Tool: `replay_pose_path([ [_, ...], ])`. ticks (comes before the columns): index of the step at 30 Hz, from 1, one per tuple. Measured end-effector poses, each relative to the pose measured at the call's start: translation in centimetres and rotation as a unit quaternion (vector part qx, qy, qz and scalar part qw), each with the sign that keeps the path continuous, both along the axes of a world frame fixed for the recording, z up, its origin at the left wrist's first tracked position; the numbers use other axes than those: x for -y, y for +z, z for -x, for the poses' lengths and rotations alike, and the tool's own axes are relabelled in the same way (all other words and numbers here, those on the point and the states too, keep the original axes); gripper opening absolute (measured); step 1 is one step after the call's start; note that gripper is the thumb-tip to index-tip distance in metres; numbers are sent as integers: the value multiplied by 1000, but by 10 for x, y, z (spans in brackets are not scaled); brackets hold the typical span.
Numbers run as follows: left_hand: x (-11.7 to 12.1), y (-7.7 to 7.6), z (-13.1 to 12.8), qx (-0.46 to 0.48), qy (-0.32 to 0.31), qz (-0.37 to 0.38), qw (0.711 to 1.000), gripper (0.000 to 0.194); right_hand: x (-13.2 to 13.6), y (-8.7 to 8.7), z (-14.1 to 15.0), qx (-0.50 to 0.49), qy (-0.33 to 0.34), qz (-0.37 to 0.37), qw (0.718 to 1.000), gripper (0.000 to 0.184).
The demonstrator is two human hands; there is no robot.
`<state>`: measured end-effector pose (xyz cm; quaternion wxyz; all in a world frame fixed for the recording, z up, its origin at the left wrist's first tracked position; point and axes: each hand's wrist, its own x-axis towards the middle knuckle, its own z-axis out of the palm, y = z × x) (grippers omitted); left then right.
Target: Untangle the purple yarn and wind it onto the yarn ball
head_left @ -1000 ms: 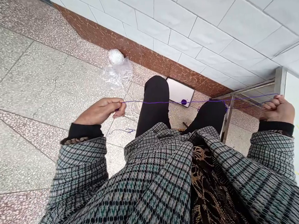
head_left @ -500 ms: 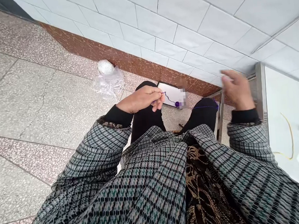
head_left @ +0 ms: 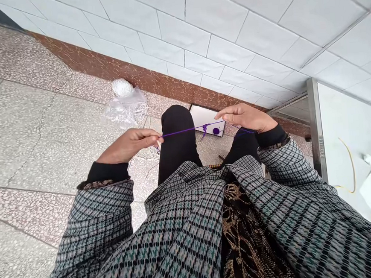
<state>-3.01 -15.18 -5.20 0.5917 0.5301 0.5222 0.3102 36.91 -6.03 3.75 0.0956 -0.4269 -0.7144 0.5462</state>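
Note:
Purple yarn (head_left: 180,132) stretches nearly straight across my knees between my two hands. My left hand (head_left: 131,144) pinches one part of it between thumb and fingers, beside my left knee. Over the right knee, my right hand (head_left: 248,117) holds the other part at its fingertips. A small looped tangle (head_left: 204,128) with a short tail hangs on the strand nearer the right hand. Behind it a small purple ball (head_left: 216,131) shows against a white, dark-edged tray (head_left: 202,113) on the floor. More purple strand lies on the right knee, partly under the hand.
A white yarn ball (head_left: 122,87) and a clear plastic bag (head_left: 122,109) with loose white strands lie on the floor at the left. A tiled wall (head_left: 171,37) rises ahead. At the right stands a metal-edged white table (head_left: 335,123) with a yellow cord (head_left: 352,164).
My left hand has moved left and down, drawing the purple yarn out straight. My right hand has come in from the right and now grips the strand. The view has shifted slightly.

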Motion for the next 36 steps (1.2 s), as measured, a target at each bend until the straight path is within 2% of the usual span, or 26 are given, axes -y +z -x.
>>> replay_pose_path([
  [3,9,-4,20,-18,101,-8,995,28,0,-5,3,36,23,-12,999,36],
  [6,14,-5,34,-59,168,-11,984,18,3,-17,11,16,-14,-21,1000,37],
  [9,14,-6,36,-52,201,-2,978,13,11,-30,27,-4,-33,8,999,30],
  [11,10,-8,27,-112,188,13,976,8,19,-37,42,-25,-60,25,998,26],
  [12,8,-9,19,-181,186,5,966,6,22,-39,50,-38,-74,34,996,25],
  [14,2,-10,0,-333,207,-45,919,14,25,-43,64,-53,-99,55,992,24],
  [16,-2,-12,-24,-385,254,-121,879,25,24,-46,75,-46,-124,72,989,21],
  [17,-3,-12,-36,-364,262,-154,881,28,22,-48,79,-39,-135,76,987,20],
  [20,-8,-13,-68,-222,208,-206,930,33,12,-54,86,-28,-159,69,984,20],
  [23,-20,-12,-89,-89,138,-166,972,41,3,-59,90,-30,-165,55,984,21],
  [25,-30,-12,-96,-35,112,-112,987,34,-2,-60,92,-37,-163,59,984,21],
  [27,-38,-11,-98,-10,89,-84,992,17,-6,-59,93,-49,-163,70,983,20],
  [28,-40,-10,-98,3,81,-76,994,14,-7,-59,95,-57,-165,76,982,20],
  [33,-39,-7,-100,141,106,-19,984,24,-3,-58,103,-85,-201,147,965,28],
  [36,-36,-6,-103,168,112,-8,979,28,7,-59,108,-104,-179,224,952,37],
])
